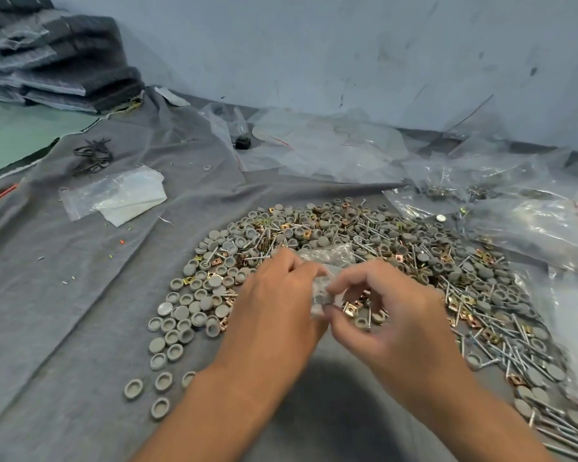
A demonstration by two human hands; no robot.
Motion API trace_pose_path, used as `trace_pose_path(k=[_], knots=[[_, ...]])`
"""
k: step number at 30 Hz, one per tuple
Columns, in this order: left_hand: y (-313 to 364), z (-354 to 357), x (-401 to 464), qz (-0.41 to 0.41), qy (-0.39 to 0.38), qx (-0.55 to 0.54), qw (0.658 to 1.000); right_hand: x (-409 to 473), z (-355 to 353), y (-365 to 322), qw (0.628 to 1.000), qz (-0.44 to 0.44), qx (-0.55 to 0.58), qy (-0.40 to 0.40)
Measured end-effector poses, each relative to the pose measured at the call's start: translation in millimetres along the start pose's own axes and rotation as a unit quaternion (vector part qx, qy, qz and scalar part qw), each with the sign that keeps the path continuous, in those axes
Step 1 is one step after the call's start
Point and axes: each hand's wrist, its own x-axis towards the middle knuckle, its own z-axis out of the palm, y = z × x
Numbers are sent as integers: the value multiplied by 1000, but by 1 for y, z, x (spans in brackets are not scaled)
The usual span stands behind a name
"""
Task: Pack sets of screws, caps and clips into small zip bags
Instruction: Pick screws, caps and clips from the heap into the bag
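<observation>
A small zip bag (324, 288) is pinched between the curled fingers of the left hand (274, 305) and the right hand (384, 315). Beneath and beyond the fingers, caps (194, 295), screws (501, 348) and clips (351, 306) are heaped on the grey-clothed worktop (80, 295).

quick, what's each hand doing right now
Left hand: pinching the small zip bag.
Right hand: fingers curled, pinching the same bag.
</observation>
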Motion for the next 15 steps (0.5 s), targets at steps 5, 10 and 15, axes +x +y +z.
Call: trace_pose_path(k=[5,10,15], knots=[[1,3,-3,6,-2,5,1000,-6,7,9,990,-49,-130,26],[2,-2,-2,0,-7,-16,1000,-5,4,8,997,19,-67,36],[1,-14,1,-30,1,-27,999,0,-11,16,996,71,-11,44]])
